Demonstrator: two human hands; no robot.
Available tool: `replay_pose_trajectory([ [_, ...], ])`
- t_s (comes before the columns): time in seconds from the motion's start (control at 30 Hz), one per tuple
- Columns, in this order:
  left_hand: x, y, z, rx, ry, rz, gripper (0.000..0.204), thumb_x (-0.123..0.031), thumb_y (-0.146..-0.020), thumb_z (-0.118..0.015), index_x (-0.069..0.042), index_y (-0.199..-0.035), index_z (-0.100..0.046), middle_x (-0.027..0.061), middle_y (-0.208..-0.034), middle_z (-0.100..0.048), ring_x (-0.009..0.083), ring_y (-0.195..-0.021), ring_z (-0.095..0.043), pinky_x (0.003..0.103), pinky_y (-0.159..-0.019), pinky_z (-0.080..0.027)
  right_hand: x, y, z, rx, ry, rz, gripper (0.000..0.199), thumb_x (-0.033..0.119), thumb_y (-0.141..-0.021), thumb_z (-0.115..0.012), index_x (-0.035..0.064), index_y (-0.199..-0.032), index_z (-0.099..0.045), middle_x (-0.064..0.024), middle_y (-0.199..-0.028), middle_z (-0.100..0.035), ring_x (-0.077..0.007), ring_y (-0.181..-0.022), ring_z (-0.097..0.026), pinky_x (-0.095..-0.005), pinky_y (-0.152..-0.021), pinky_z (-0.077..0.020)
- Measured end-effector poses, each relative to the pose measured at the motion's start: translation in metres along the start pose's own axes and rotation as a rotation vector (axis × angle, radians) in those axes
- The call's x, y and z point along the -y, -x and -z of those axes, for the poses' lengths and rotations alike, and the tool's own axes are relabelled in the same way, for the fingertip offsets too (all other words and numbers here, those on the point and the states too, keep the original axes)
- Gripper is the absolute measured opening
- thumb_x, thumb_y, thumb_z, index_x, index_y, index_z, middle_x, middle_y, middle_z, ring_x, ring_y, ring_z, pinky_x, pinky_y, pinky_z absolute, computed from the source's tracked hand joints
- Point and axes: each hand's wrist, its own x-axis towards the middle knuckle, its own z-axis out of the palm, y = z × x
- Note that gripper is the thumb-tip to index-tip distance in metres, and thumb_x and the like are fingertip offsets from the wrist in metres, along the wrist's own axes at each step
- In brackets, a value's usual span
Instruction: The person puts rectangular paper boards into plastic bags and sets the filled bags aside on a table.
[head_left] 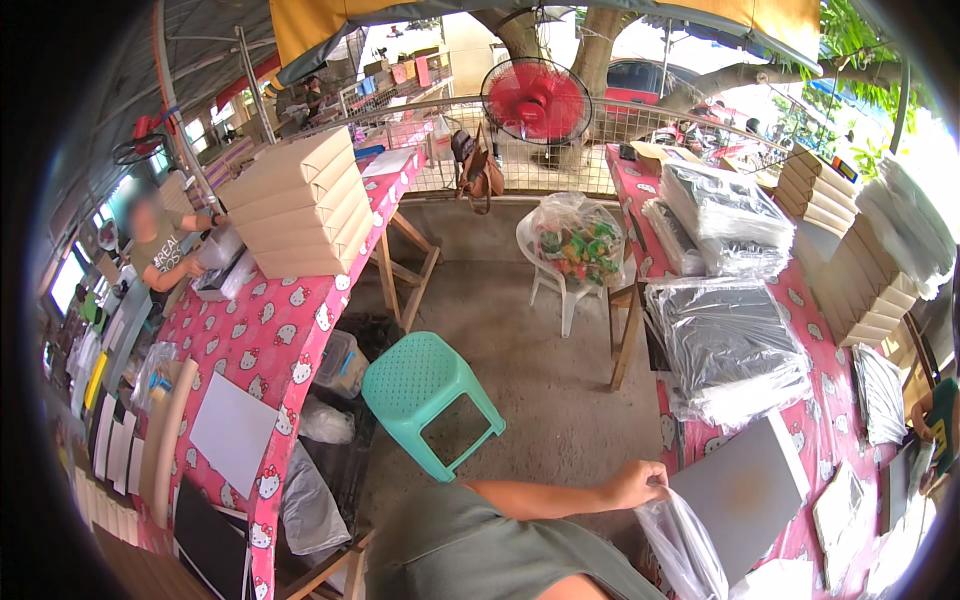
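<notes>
Evidently, in the head view, my bare left hand (635, 485), at the lower right of the frame, has thumb and fingertips pinching the upper end of a limp, clear plastic bag (690, 545), probably because thin film is easiest to control there. My right hand is out of frame, so I cannot tell how its fingers stand. Just beside the bag, a flat, grey, rectangular box (745, 490) lies broad face up on the pink, cartoon-printed tablecloth (828, 385), presumably for steadiness. Above it, dark, flat, plastic-wrapped packages (735, 340) lie level, likely against sliding.
</notes>
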Motion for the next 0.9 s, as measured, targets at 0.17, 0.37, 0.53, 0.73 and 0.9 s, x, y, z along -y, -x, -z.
replay_pose_trajectory([
  [0.17,-0.023,-0.017,0.017,0.256,0.203,-0.041,0.014,-0.017,-0.077,-0.064,-0.006,-0.078,-0.056,-0.0033,-0.069,-0.055,0.0018,-0.065,-0.047,0.018,-0.056,-0.037,-0.008,-0.002,0.025,-0.066,-0.432,0.077,0.039,0.027,-0.079,-0.054,-0.0024,-0.104,-0.049,-0.0142,-0.083,-0.056,-0.0216,-0.074,-0.055,-0.0289,-0.058,-0.0428],
  [0.37,-0.082,-0.077,0.044,0.53,0.432,0.084,0.016,-0.018,-0.082,-0.058,-0.009,-0.074,-0.047,-0.001,-0.059,-0.053,0.0045,-0.045,-0.047,0.017,-0.038,-0.034,-0.013,-0.062,0.066,-0.085,-0.705,0.324,0.032,0.019,-0.083,-0.05,-0.0003,-0.108,-0.047,-0.0086,-0.079,-0.057,-0.0151,-0.07,-0.057,-0.0225,-0.05,-0.0439],
  [0.53,-0.129,-0.135,0.026,0.626,1.002,0.186,0.01,-0.012,-0.082,-0.054,-0.005,-0.088,-0.05,0.002,-0.069,-0.054,0.007,-0.053,-0.053,0.018,-0.04,-0.041,0.01,-0.11,0.122,-0.275,-0.781,0.465,0.03,0.021,-0.084,-0.05,0.0012,-0.107,-0.049,-0.005,-0.073,-0.053,-0.0105,-0.062,-0.051,-0.0196,-0.046,-0.0381],
  [0.73,-0.164,-0.182,-0.016,0.415,1.347,0.148,0.012,-0.013,-0.085,-0.046,-0.01,-0.095,-0.048,0.0014,-0.077,-0.056,0.0089,-0.06,-0.056,0.018,-0.043,-0.043,0.06,-0.159,0.138,-0.289,-0.816,0.62,0.027,0.022,-0.085,-0.05,0.003,-0.104,-0.051,-0.0007,-0.065,-0.049,-0.005,-0.053,-0.045,-0.016,-0.041,-0.0313],
  [0.9,-0.133,-0.204,-0.018,0.439,1.194,0.331,0.016,-0.017,-0.085,-0.048,-0.013,-0.1,-0.052,-0.0004,-0.083,-0.057,0.0091,-0.064,-0.056,0.019,-0.046,-0.044,0.101,-0.177,0.112,-0.31,-0.457,0.582,0.03,0.033,-0.084,-0.055,0.0128,-0.062,-0.047,0.0067,-0.045,-0.03,-0.0015,-0.037,-0.021,-0.0206,-0.032,-0.0145],
])
